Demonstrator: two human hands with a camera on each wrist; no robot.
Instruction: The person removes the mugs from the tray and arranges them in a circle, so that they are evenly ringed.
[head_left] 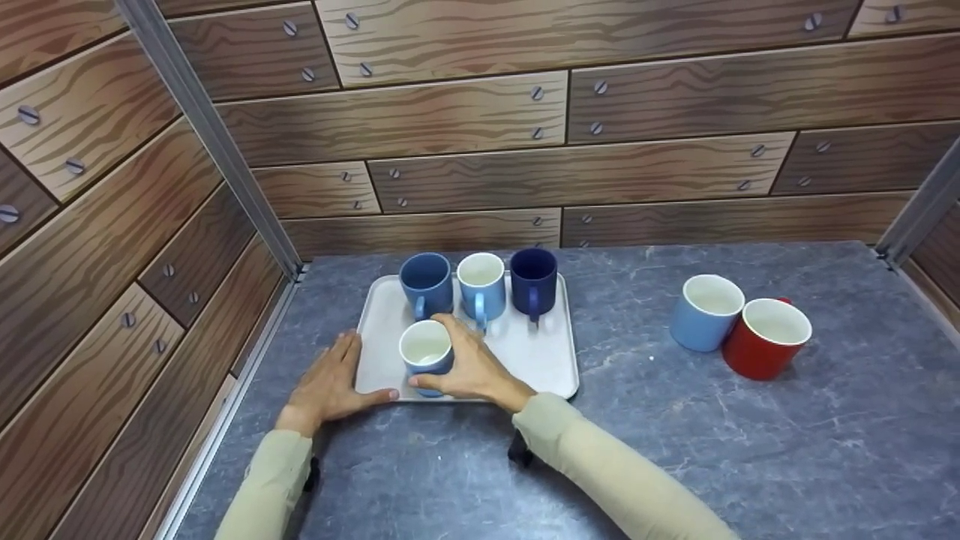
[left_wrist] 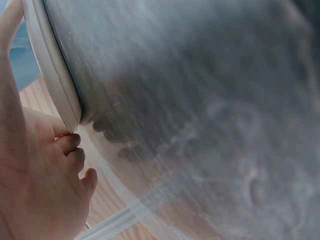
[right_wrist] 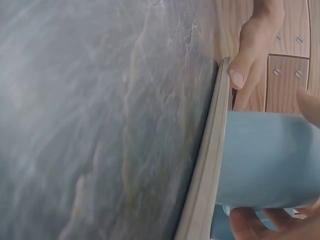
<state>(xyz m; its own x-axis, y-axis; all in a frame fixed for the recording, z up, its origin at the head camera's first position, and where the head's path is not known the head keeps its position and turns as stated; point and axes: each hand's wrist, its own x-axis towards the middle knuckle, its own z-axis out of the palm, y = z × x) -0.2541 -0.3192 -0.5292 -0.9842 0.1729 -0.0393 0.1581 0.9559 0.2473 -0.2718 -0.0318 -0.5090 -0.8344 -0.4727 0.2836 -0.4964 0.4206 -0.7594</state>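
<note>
While the left hand [head_left: 324, 384], thumb spread from fingers, touched the white tray [head_left: 536, 364], a light-blue mug [head_left: 424, 349] stood upright at its front left, long axis vertical, mouth upward, clamped between thumb and fingers of the right hand [head_left: 471, 367].

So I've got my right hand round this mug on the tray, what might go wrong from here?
Possibly three things. The held mug is near the front edge of the tray, so it might catch the rim. Your right hand is close to the back row and could bump the middle light-blue mug. Off the tray, the red mug sits right beside another light-blue mug, so grabbing one may knock the other.
</note>
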